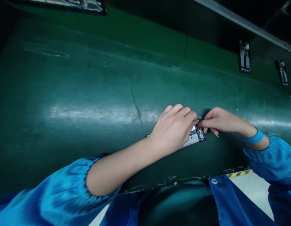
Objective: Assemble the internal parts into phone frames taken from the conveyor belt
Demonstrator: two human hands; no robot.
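Observation:
An opened smartphone, its inner metal frame and small circuit parts showing, lies slanted on the green mat. My left hand reaches across it from the left with curled fingers, hiding most of its length. Those fingertips meet the phone's upper right end. At that same end my right hand has thumb and forefinger pinched together against the corner, the other fingers bent below. Whatever sits between the right fingertips is too small to make out. A blue band circles my right wrist.
The green mat has a dark crack left of my hands. Beyond it lie two more opened phones, one nearer and one farther right. A black-framed device is at the upper left. Yellow-black tape marks the near edge.

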